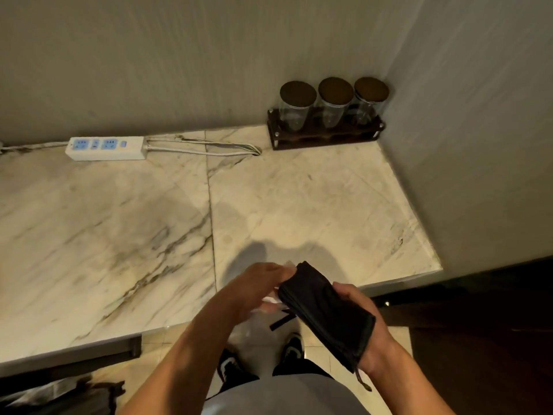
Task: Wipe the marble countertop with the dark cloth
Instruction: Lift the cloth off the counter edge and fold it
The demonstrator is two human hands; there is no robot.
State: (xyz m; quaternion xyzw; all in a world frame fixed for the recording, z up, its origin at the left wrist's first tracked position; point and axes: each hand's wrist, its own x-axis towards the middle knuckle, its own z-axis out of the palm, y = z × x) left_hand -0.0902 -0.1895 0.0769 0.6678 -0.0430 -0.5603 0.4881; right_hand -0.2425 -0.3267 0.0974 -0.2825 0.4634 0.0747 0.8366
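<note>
- Marble countertop [299, 205], pale with grey veins, fills a corner between two plain walls, seen from above by a person standing at its near edge.
- At the back wall lie a white power strip [107, 148] and its cord; in the far right corner a dark rack [326, 136] holds three lidded glass jars.
- The dark cloth [326, 313], folded into a thick oblong pad, is held in the air just over the counter's near edge, not touching the marble.
- Its long axis runs diagonally, from the upper left near the counter down towards the person's right.
- The right hand [371, 327] cups the cloth from beneath, fingers curled round its right edge, gripping it firmly.
- The left hand [257, 287] meets the cloth's upper left end, fingers closed there; something pale and thin shows by them, too blurred to identify.
- Wiping appears not to have begun. The bare marble lies forward and to the left of the cloth, so the pad would need lowering onto it.
</note>
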